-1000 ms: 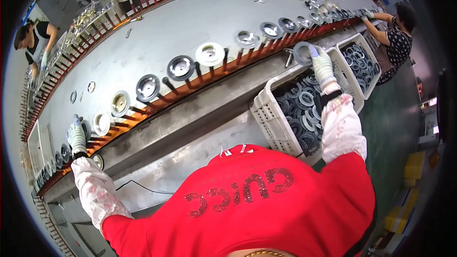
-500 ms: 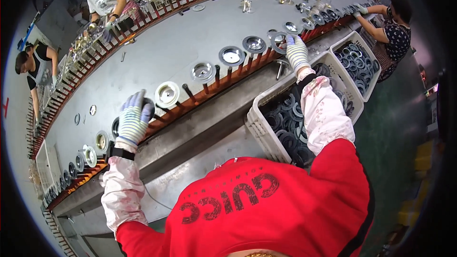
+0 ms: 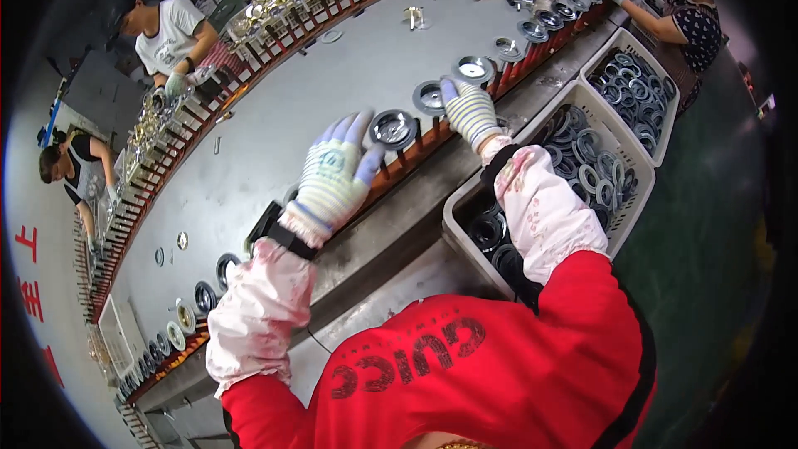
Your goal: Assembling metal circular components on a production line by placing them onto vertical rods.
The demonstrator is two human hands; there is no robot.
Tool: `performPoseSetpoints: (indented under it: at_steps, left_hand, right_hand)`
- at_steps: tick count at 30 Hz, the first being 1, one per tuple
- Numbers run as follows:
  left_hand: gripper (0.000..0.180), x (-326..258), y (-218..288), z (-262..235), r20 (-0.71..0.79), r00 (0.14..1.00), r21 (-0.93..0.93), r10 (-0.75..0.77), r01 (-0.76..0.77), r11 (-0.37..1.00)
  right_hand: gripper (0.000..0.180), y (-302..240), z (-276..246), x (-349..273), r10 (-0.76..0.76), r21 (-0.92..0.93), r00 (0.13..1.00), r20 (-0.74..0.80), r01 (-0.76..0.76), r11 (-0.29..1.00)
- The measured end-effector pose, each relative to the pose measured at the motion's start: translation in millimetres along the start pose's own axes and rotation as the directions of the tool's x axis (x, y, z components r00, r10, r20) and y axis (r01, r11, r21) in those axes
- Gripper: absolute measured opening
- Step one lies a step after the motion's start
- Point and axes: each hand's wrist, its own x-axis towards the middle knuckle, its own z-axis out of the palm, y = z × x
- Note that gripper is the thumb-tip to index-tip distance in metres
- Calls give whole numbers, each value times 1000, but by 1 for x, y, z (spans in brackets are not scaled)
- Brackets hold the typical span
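Note:
My left hand [image 3: 332,170], in a striped work glove, hovers with its fingers spread over the orange pegged rail [image 3: 399,168]. It holds nothing and is just left of a round dark metal part [image 3: 392,127] on the rail. My right hand [image 3: 470,112], gloved too, lies flat at the rail with its fingers stretched out. Its fingertips are beside another round part [image 3: 430,97], and a shiny one [image 3: 475,69] sits just beyond. I see nothing gripped in either hand.
A white crate [image 3: 465,199] of dark rings stands under my right forearm, with a second crate [image 3: 665,116] to its right. The grey conveyor table [image 3: 332,83] carries more round parts. Other people work at the far right [image 3: 690,12], far left [image 3: 170,33] and left edge [image 3: 75,166].
My left hand has swung from the far left end of the rail up toward the middle. My right hand has moved left from above the crate to the rail's round parts.

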Motion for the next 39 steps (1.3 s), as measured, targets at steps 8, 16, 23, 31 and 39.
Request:
performPoseSetpoints:
  at_steps: [8,16,23,31,39]
  left_hand:
    - [52,119,-23,87,174,902,-51,-396,410,911]
    - [61,102,-56,103,315,662,179,-680,662,728]
    - [63,53,-73,87,333,546,283,-769,720,634]
    - [64,8,-76,59,218,625,230,-750,713,662]
    - [59,-16,-121,58,511,565,380,-648,527,760]
  right_hand:
    - [39,-39,32,-31,-154,-9,986,67,155,988]
    - [63,-37,56,-76,43,376,894,446,-230,898]
    - [69,-64,58,-111,-90,427,738,669,-283,859]
    - [57,-71,83,-125,-212,495,496,842,-553,670]
    - [31,-97,104,-164,-178,435,409,895,-713,550]
